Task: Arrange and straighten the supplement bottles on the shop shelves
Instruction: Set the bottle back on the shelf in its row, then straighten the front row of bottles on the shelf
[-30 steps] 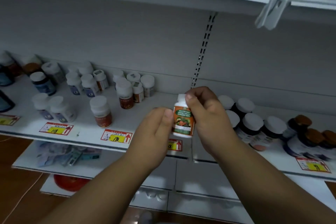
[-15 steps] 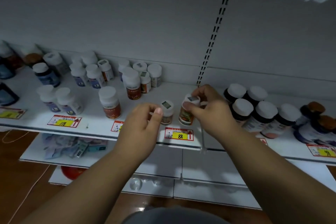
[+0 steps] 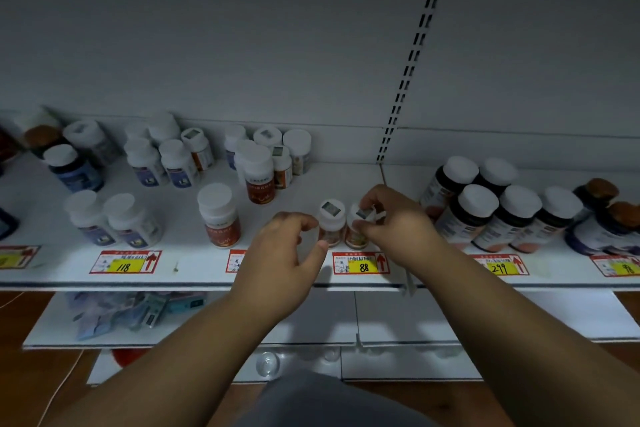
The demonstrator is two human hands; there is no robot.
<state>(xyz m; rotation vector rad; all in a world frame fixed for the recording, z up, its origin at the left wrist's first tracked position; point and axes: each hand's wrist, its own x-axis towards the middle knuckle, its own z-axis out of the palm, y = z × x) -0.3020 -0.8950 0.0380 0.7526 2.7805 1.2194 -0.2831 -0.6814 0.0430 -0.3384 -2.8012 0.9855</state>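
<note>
Two small white-capped supplement bottles stand side by side near the front edge of the white shelf (image 3: 194, 281), above the yellow "88" price tag (image 3: 360, 263). My right hand (image 3: 394, 225) grips the right bottle (image 3: 358, 232) at its cap and body. My left hand (image 3: 287, 253) is at the left bottle (image 3: 331, 218), thumb and fingertips against its side. Both bottles stand upright.
Other white-capped bottles stand in loose groups at the left and back of the shelf, one red-labelled bottle (image 3: 220, 218) close to my left hand. Dark bottles with white caps (image 3: 485, 215) crowd the right. A lower shelf holds packets (image 3: 131, 312).
The bottle I held up with both hands has come down onto the shelf beside a second small bottle. My hands stay on the pair, and my view has tilted downward.
</note>
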